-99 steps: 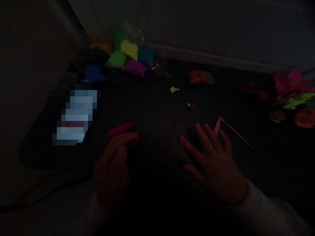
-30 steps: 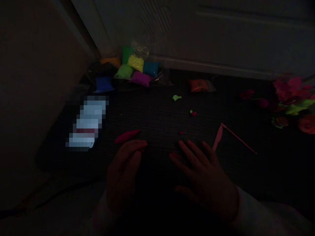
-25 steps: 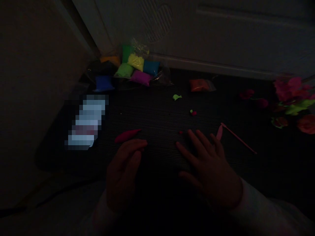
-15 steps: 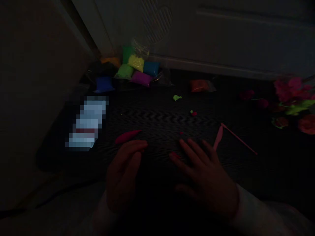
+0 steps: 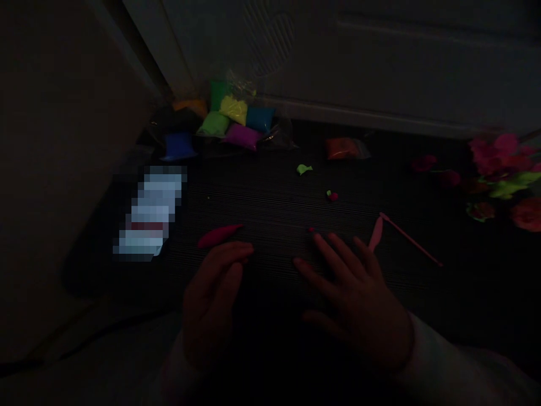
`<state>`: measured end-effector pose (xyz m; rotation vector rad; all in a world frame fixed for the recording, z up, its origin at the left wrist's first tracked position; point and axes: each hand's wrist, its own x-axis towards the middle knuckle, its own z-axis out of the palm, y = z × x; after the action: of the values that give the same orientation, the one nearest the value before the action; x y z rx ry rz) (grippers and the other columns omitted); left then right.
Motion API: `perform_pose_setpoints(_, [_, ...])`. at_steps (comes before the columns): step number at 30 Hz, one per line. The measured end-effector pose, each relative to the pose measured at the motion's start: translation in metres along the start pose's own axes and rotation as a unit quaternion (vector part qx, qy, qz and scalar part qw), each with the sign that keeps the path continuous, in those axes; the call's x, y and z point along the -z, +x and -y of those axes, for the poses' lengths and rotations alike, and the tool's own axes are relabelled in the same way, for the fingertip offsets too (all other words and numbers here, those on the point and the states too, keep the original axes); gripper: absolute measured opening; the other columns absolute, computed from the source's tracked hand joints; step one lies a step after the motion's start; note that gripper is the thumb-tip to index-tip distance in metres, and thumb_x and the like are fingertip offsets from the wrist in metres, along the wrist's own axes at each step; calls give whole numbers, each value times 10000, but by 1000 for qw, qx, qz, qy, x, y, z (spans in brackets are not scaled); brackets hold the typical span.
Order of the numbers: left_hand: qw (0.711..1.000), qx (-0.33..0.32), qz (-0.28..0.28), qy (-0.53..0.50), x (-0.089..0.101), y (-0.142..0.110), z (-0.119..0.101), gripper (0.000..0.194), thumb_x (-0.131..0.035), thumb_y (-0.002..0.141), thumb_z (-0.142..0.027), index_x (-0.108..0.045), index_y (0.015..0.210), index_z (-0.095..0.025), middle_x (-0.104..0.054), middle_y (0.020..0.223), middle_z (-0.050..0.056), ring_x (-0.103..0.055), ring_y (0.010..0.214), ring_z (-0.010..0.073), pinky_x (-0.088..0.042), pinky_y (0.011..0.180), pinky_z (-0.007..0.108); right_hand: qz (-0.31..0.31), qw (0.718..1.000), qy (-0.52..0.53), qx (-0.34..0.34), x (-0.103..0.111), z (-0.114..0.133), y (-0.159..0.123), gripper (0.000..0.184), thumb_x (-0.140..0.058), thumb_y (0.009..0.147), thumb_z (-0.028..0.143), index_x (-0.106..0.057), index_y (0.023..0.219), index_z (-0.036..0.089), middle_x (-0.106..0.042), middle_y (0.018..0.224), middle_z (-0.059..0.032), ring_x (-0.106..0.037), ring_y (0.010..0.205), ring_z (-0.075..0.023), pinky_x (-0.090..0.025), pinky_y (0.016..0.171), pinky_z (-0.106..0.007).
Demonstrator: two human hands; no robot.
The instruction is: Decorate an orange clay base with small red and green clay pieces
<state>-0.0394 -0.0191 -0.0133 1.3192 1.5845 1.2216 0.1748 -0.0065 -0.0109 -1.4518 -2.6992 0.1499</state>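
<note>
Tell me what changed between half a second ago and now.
The right hand has slid slightly forward and to the right, covering more of the pink knife. The red piece that showed at its index fingertip is now out of sight. No new grip is visible. The left hand, pink cone, small red ball and orange bag stayed put.

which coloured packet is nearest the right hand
The reddish-orange packet: it lies by itself, beyond the right hand, while the other packets cluster farther left.
</note>
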Motion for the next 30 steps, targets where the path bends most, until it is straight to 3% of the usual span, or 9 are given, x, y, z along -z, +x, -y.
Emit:
perform_pose_setpoints(3, [1000, -5, 5, -5, 0, 0, -1, 197, -469, 832, -223, -627, 933, -283, -621, 977, -23, -548, 934, 145, -437, 857, 273, -9, 1000, -6, -27, -1, 1, -1, 619, -405, 739, 639, -408, 1269, 321, -293, 1405, -120, -240, 1276, -315, -160, 990, -545])
perform_pose_setpoints(6, [1000, -11, 9, -2, 0, 1, -1, 196, -466, 834, -221, -629, 924, -284, -624, 972, -28, -549, 935, 139, -436, 856, 263, 6, 1000, 6, 9, -1, 2, -1, 613, -387, 741, 649, -397, 1271, 341, -309, 1401, -96, -254, 1274, -294, -160, 998, -530])
perform_pose_setpoints(10, [1000, -19, 9, 6, 0, 1, -1, 202, -457, 837, -225, -626, 940, -267, -621, 975, -10, -553, 929, 149, -444, 846, 278, -11, 999, -8, -33, 0, 2, -1, 612, -411, 742, 629, -423, 1262, 307, -306, 1398, -122, -259, 1266, -316, -164, 990, -544])
perform_pose_setpoints(13, [1000, -11, 5, 10, 0, 1, 0, 194, -461, 833, -228, -631, 926, -248, -623, 961, 4, -558, 919, 162, -453, 834, 297, 6, 1000, -4, 14, 0, 1, -1, 608, -413, 745, 624, -397, 1274, 326, -311, 1399, -103, -273, 1260, -309, -176, 986, -543])
perform_pose_setpoints(17, [1000, -15, 7, -1, 0, 0, 1, 199, -463, 833, -220, -627, 938, -260, -618, 972, -2, -550, 936, 163, -446, 846, 296, -10, 1000, -14, -18, 0, 3, -3, 625, -456, 736, 599, -398, 1281, 299, -288, 1406, -126, -261, 1262, -329, -177, 979, -555])
perform_pose_setpoints(21, [1000, -17, 18, 1, 1, 1, 1, 211, -451, 839, -206, -623, 939, -277, -610, 982, -11, -550, 922, 150, -448, 840, 283, 14, 999, -1, 34, -1, 9, -5, 617, -457, 733, 604, -392, 1278, 323, -328, 1389, -115, -280, 1257, -310, -181, 981, -543])
perform_pose_setpoints(26, [999, -25, 7, 19, 0, 0, -1, 196, -466, 826, -206, -625, 898, -294, -623, 952, -21, -568, 904, 146, -478, 794, 277, -31, 999, -25, -3, -5, 7, -2, 613, -449, 726, 618, -425, 1255, 311, -348, 1374, -124, -313, 1238, -319, -227, 955, -540])
perform_pose_setpoints(30, [1000, -23, -9, 11, 1, -2, -2, 196, -473, 820, -209, -625, 893, -311, -640, 922, -19, -593, 873, 149, -506, 751, 274, -75, 993, -86, 36, -14, -4, -2, 564, -497, 739, 479, -450, 1244, 231, -384, 1333, -175, -369, 1176, -356, -286, 875, -553])
